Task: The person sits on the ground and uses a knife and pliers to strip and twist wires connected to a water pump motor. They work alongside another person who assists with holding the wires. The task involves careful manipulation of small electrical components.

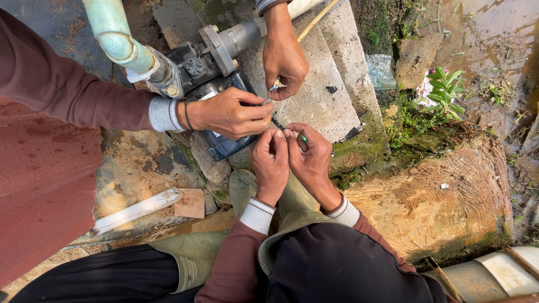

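My left hand (269, 163) and my right hand (311, 160) reach out from between my knees, fingertips pinched together on thin wires (279, 124). A green-sheathed wire end (304, 138) shows at my right fingertips. Just above, another person's hand (227, 112) comes in from the left in a maroon sleeve and pinches the same bundle of wires. A third hand (283, 56) reaches down from the top and holds a blue-tipped wire (273, 87). All the hands meet beside a dark water pump (193, 67).
A pale green pipe (115, 33) joins the pump from the upper left. The pump sits by a concrete slab (320, 95). A cut tree stump (443, 196) lies to the right, with muddy water (494, 33) and weeds beyond. A white strip (135, 210) lies on the ground at left.
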